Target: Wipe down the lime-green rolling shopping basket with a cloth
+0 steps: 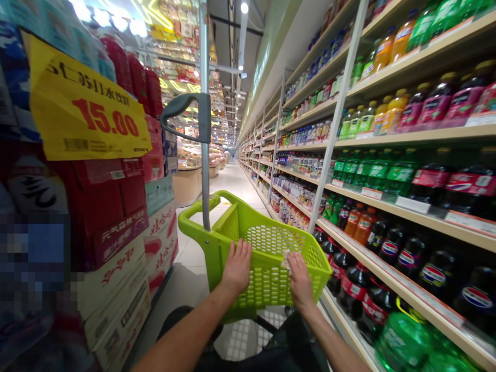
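A lime green plastic shopping basket (271,243) with a tall grey pull handle (204,119) stands on the aisle floor in front of me. My left hand (236,268) rests on the basket's near rim, its fingers curled over the edge. My right hand (298,279) lies on the same rim further right, and something small and pale shows at its fingertips. I cannot make out what that is. The basket looks empty inside.
Shelves of bottled soft drinks (406,175) run along the right. Stacked red and white cartons (127,232) with a yellow 15.00 price sign (85,108) stand on the left. A tiled aisle (232,181) stretches ahead. A dark bag or cloth (279,351) lies below my arms.
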{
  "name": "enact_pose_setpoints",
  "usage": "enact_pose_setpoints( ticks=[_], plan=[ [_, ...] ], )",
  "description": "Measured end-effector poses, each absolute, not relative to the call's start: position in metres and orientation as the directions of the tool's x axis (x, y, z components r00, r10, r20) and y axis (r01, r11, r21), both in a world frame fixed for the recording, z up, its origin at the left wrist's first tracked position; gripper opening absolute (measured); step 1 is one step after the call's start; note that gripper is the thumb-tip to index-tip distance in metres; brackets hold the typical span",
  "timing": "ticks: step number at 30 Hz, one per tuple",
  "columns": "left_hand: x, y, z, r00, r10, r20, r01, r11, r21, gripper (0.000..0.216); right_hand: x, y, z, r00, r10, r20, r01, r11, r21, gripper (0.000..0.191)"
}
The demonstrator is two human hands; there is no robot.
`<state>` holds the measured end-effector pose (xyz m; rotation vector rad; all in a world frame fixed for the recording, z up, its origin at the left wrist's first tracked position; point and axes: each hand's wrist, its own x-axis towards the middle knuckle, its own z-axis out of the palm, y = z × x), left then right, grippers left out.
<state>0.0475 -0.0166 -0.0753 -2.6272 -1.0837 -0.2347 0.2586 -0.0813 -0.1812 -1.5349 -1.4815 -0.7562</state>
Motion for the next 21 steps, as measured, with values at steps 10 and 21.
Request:
enact_pose_setpoints(
  ticks=[10, 21],
  plan=[
    [0.046, -0.015, -0.077, 0.715, 0.649, 0.26, 0.698, -0.689, -0.197, 0.074, 0.285, -0.084, -0.18, 0.289, 0.435, 0.853, 0.954, -0.051, -0.297, 0.051],
    [0.041, -0.022, -0.071, 0.767, 0.598, 0.233, 0.636, -0.755, -0.156, 0.074, 0.239, -0.054, -0.16, 0.175, 0.567, 0.805, 0.955, 0.101, -0.278, 0.052]
  ],
)
